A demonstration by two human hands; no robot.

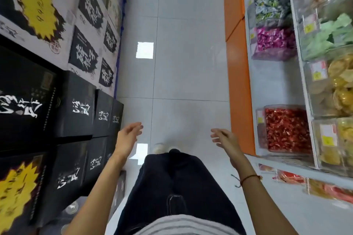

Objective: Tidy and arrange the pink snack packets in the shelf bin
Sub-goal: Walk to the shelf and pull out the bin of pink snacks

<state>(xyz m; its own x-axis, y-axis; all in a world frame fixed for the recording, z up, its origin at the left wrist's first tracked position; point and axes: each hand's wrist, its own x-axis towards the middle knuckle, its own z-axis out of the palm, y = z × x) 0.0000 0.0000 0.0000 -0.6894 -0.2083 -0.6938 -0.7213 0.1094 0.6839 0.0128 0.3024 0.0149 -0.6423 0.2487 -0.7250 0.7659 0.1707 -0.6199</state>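
Observation:
The pink snack packets fill a clear shelf bin on the right-hand shelving, far ahead of me. My left hand hovers over the floor with relaxed fingers and holds nothing. My right hand hangs likewise in the air, fingers loosely spread, empty, well short of the pink bin. A red cord bracelet sits on my right wrist.
Clear bins of red packets, green packets and yellow snacks line the white shelf on the right, beside an orange strip. Stacked black and white boxes stand on the left. A grey tiled aisle runs between.

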